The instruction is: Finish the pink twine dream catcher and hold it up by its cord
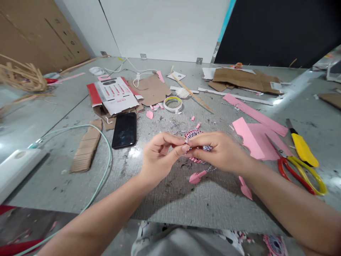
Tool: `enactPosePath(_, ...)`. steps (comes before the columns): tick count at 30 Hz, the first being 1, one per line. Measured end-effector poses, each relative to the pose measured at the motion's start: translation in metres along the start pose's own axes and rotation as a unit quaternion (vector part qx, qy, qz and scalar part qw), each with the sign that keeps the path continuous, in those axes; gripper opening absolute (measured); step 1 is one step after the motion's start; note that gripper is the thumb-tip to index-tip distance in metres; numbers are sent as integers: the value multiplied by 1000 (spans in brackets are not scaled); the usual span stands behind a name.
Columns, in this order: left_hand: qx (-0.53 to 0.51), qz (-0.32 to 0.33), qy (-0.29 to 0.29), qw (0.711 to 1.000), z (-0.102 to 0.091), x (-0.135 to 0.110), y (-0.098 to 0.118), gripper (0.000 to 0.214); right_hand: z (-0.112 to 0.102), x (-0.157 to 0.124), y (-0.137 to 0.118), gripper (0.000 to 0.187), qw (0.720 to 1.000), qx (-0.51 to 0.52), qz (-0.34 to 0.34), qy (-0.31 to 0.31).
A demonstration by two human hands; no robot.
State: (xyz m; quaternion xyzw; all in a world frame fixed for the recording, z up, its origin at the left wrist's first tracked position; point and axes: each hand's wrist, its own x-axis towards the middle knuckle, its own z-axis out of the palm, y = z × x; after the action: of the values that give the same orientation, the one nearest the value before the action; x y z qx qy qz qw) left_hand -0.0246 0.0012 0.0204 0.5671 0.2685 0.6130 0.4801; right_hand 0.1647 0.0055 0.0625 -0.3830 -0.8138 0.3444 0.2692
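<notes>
Two hands, one smartphone

A phone lies left of your left hand, scissors right of your right hand. A tape roll sits behind both.

I'm looking down on a grey work table littered with scraps. On it I can see a black phone, a tape roll, red and yellow scissors, a yellow box cutter, pink paper, and a flattened red-and-white box.
</notes>
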Motion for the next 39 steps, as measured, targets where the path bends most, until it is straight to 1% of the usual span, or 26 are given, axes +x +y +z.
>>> enactPosePath(2, -10, -8, -2, 1000, 0, 0, 0, 14, 4, 0, 3, 17, 1000, 15, -16, -2)
enactPosePath(5, -30, -12, -20, 999, 1, 0, 1, 13, 9, 0, 7, 18, 1000, 21, -20, -3)
enactPosePath(8, -37, -17, -36, 999, 2, 1, 3, 14, 11, -1, 7, 23, 1000, 10, 6, 12)
enactPosePath(10, -31, -36, -36, 998, 2, 1, 5, 17, 11, -1, 7, 26, 999, 22, 26, 18)
enactPosePath(13, -19, -61, -30, 998, 3, 1, 7, 23, 12, -1, 6, 21, 999, 41, 31, 18)
enactPosePath(17, -21, -57, -23, 998, 2, 1, 5, 26, 11, 0, 5, 16, 997, 61, 39, 3)
enactPosePath(19, -23, -58, -12, 998, 1, 1, 4, 25, 6, 1, 7, 17, 996, 72, 54, -13)
enactPosePath(20, -24, -64, -7, 998, 0, 1, 3, 24, 2, 2, 10, 18, 995, 77, 61, -11)
enactPosePath(21, -24, -73, -1, 997, 0, 1, 2, 22, -5, 4, 15, 20, 995, 76, 71, 3)
enactPosePath(23, -22, -92, 6, 996, -1, 0, 1, 22, -20, 13, 28, 25, 991, 53, 101, 75)
enactPosePath(24, -20, -100, 6, 995, -2, 0, 0, 23, -28, 19, 38, 27, 984, 18, 128, 121)
enactPosePath(26, -17, -107, -1, 994, -2, 1, -1, 24, -41, 35, 59, 26, 965, -85, 187, 161)
enactPosePath(28, -11, -109, -13, 994, -3, 1, -3, 25, -48, 53, 81, 22, 951, -180, 213, 133)
enactPosePath(29, -6, -109, -17, 994, -3, 2, -3, 26, -48, 63, 91, 19, 950, -190, 216, 121)
enactPosePath(31, 9, -105, -22, 994, -3, 3, -5, 28, -45, 78, 107, 18, 950, -195, 224, 96)
enactPosePath(33, 24, -99, -26, 994, -4, 4, -5, 30, -38, 88, 115, 15, 952, -194, 225, 77)
enactPosePath(35, 29, -91, -26, 995, -5, 5, -5, 30, -31, 92, 119, 10, 955, -190, 218, 73)
enactPosePath(39, 24, -102, -17, 994, -4, 6, -5, 21, -27, 87, 124, 4, 960, -164, 207, 94)
